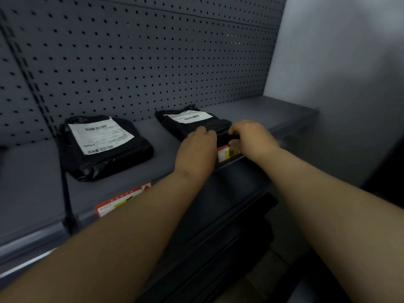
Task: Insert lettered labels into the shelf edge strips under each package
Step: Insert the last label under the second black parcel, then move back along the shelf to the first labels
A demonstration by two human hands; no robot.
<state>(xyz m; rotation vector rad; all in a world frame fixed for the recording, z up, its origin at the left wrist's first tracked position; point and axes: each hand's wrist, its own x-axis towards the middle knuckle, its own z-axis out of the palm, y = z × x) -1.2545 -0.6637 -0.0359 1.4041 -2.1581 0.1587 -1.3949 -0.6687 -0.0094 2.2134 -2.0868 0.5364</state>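
Two black packages with white shipping slips lie on the grey shelf [32,171]: one at the left [105,147], one at the right [192,123]. A red-and-white label [228,153] with a yellow patch sits in the shelf edge strip under the right package. My left hand [196,149] and my right hand [251,136] rest on the shelf edge on either side of this label, fingers curled at its top edge and against the package's near end. Another red-and-white label [122,201] sits in the strip below the left package.
A grey pegboard [142,62] backs the shelf. A pale wall [338,73] closes off the right end. Darker lower shelves [218,248] lie beneath my forearms. A slotted upright [28,68] divides the pegboard at the left.
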